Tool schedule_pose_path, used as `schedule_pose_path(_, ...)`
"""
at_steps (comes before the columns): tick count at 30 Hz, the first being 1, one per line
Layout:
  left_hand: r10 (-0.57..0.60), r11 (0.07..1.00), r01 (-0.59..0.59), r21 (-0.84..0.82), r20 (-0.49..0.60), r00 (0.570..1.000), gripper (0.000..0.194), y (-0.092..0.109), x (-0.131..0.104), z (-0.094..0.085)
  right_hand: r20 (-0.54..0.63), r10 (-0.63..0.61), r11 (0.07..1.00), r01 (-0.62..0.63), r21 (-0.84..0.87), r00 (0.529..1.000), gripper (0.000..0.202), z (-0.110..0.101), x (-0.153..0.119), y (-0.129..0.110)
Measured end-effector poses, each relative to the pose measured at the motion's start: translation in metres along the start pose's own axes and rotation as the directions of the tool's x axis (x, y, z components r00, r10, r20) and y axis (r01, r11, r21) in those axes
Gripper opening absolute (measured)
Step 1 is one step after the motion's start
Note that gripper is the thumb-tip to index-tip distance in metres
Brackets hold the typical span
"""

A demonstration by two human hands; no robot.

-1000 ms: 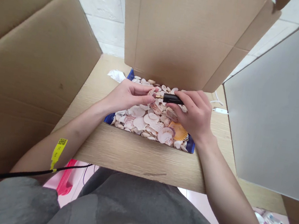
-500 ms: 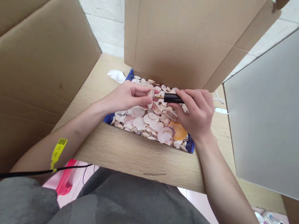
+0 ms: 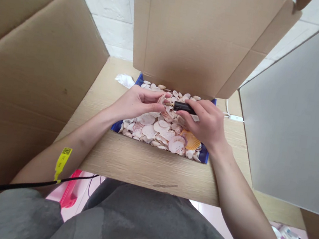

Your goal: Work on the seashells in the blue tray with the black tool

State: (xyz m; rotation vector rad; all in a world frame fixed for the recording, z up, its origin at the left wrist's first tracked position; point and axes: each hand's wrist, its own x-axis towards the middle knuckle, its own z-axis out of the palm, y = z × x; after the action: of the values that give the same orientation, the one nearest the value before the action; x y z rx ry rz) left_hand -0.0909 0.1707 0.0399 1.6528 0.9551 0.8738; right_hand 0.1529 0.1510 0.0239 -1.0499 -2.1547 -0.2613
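Pinched between the fingertips of my left hand [image 3: 138,103] is a small pinkish shell [image 3: 161,99]. My right hand [image 3: 207,124] is closed around a black pen-like tool [image 3: 184,107] with a thin brass-coloured tip [image 3: 169,104]. The tip points left and lies at the shell; whether it touches is too small to tell. Below both hands, a blue-edged tray [image 3: 203,156] holds many pale shells [image 3: 161,127] and an orange scallop shell [image 3: 192,140] near its right front corner.
A cardboard flap [image 3: 200,34] rises behind the tray. Cardboard [image 3: 37,64] stands at left, a grey panel [image 3: 298,114] at right. Crumpled white paper [image 3: 125,80] lies by the tray's back left corner. A white cable connector [image 3: 236,118] is at right. A black cable [image 3: 15,186] crosses my left arm.
My right hand has shifted slightly left and down with the black tool. The shell in my left hand looks slightly turned, and the tray's back right corner now shows.
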Motion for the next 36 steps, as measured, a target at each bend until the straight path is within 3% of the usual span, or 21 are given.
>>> schedule_pose_path(4, 0.037, 0.997, -0.035, 0.064, -0.027, 0.999, 0.041, -0.0011, 0.0006, 0.0014, 0.004, -0.001, 1.000, 0.001, -0.017, 1.000, 0.034, 0.0006, -0.0001, -0.0002)
schedule_pose_path(10, 0.056, 0.990, -0.061, 0.124, 0.038, 0.998, 0.044, -0.0001, -0.0008, 0.0005, 0.048, 0.004, 1.000, -0.004, -0.015, 0.999, 0.034, 0.0003, -0.0008, -0.0015)
schedule_pose_path(36, 0.062, 0.986, -0.063, 0.156, 0.014, 0.998, 0.044, -0.0005, -0.0004, 0.0050, 0.144, -0.053, 0.998, 0.050, 0.025, 0.988, 0.032, 0.0023, -0.0006, -0.0004)
